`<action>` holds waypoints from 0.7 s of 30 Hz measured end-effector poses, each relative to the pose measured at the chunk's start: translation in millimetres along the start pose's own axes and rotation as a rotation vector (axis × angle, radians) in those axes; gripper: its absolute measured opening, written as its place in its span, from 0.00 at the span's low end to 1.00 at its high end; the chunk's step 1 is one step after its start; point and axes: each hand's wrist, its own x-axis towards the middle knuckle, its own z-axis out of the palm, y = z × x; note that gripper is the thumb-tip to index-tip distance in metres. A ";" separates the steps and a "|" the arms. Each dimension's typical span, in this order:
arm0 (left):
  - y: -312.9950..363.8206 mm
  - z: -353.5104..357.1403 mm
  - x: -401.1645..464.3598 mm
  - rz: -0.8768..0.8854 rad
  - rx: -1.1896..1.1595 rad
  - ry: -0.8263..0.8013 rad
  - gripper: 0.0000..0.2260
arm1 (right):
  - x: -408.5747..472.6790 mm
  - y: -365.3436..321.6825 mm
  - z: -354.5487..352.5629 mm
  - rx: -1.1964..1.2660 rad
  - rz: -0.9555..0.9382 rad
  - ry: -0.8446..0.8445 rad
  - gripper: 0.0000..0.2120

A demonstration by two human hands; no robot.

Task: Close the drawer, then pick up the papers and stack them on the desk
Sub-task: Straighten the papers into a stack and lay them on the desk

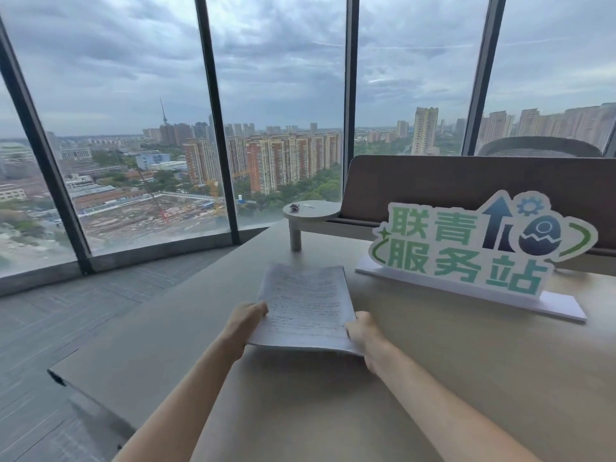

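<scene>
A stack of printed white papers (pixel 306 305) is in the middle of the view, over the beige desk (pixel 433 378). My left hand (pixel 248 320) grips the stack's left edge near its lower corner. My right hand (pixel 361 330) grips the right edge, thumb on top. The sheets tilt away from me, and their near edge seems slightly raised off the desk. No drawer is in view.
A green and white cut-out sign (pixel 473 251) on a white base stands on the desk to the right. A small round shelf (pixel 311 210) on a post rises behind the papers, next to a brown divider panel (pixel 466 181). Tall windows and grey carpet (pixel 66 328) lie left.
</scene>
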 end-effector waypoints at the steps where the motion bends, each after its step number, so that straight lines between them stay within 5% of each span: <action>1: -0.2 -6.6 7.0 -0.010 0.034 0.024 0.05 | 2.9 -3.8 6.6 0.004 0.008 -0.007 0.12; 14: 10.7 -70.6 130.5 -0.027 0.449 0.028 0.11 | 143.4 -1.4 82.0 -0.049 -0.029 -0.125 0.04; 21: 21.7 -69.1 189.4 0.041 0.679 -0.003 0.22 | 122.5 -48.4 85.7 -0.129 -0.091 -0.113 0.35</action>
